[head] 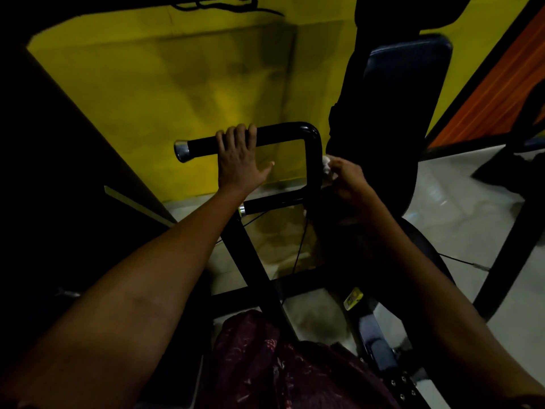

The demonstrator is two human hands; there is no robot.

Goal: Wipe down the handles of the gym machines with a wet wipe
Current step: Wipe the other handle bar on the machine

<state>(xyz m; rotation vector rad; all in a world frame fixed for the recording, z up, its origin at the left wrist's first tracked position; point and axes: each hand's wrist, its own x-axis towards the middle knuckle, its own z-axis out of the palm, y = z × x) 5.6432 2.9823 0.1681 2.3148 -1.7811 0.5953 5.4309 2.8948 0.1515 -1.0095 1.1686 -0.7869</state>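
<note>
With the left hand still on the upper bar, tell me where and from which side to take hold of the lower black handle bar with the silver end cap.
Grip the lower black handle bar on its straight run just right of its silver end cap, coming from above with fingers wrapped over, as the left hand does on the upper bar. It lies nearly level and round; its right end is crowded by the right hand.

Only 1 view: head-worn, wide-angle, looking forward and steeply down, close over both forearms toward a black U-shaped machine handle, with yellow wall behind and pale floor below.
</note>
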